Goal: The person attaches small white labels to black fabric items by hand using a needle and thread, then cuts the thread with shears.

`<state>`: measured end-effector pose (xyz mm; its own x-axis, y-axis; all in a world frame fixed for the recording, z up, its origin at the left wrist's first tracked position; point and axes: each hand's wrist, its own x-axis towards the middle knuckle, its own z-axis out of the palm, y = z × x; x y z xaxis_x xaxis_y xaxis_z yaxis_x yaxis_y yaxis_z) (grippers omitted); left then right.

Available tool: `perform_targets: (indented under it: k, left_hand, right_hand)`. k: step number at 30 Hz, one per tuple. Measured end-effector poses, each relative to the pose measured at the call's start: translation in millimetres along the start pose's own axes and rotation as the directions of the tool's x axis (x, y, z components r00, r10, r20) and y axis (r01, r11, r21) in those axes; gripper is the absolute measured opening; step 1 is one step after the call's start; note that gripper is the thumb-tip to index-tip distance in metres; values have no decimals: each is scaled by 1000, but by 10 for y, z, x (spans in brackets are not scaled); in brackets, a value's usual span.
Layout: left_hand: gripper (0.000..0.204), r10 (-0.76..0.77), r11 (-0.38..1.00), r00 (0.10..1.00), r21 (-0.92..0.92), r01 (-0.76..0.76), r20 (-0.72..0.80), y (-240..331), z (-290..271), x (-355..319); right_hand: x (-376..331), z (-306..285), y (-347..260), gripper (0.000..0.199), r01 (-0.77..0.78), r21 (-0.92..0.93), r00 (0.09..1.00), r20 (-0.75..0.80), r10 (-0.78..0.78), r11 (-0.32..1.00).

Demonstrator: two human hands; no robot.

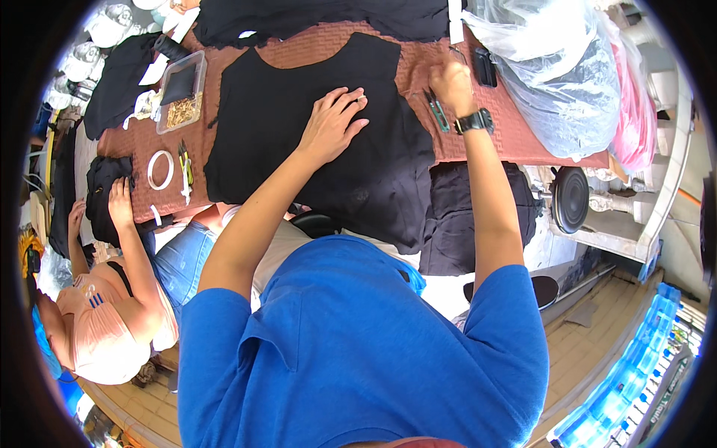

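A black sleeveless garment piece (299,97) is spread over the brown cloth-covered table (314,51), its lower part hanging over the near edge. My left hand (334,123) lies flat on it with the fingers stretched out; a small pale band or bit shows at one finger. To the right of the garment, my right hand (452,84) is closed over the brown cloth, a thin dark piece poking out beyond its fingers; what it holds is mostly hidden. Just beside that wrist lies a pair of green-handled thread snips (437,112). A black oblong case (484,67) sits right of the hand.
Large clear plastic bags (553,75) fill the right end. On the left are a clear tub (181,112) with small tan pieces, a white tape roll (160,170) and yellow-handled pliers (187,168). Another person (112,313) handles black cloth at left. More black fabric (321,19) lies beyond.
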<state>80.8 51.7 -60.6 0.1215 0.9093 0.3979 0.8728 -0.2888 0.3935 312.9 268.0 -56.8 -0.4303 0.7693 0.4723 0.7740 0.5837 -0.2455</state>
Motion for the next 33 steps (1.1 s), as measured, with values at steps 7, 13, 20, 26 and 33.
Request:
perform_targets:
  k: [7,13,20,26,33]
  left_hand:
    - [39,13,1000,1000,12,-13,-15,27,4,1]
    - [39,9,1000,1000,29,-9,-26,5,19,-30]
    - [39,-30,1000,999,3,30,-13,-3,0,-30]
    - [53,-123,667,978,-715,208,169,252,-436,292]
    - [40,132,232,979,-965,119,152,1138,-807,372]
  right_hand:
    - [45,181,-333,51,44,-321,990,142,2,946]
    - [138,150,-200,45,208,-456,978,96,-184,865]
    - [193,-822,-220,21,-91,60,986,142,82,994]
    - [-430,-1999,-1094,10,-169,772,982,186,37,613]
    - [-881,-2043,-1549,8,7,946,996,-35,80,324]
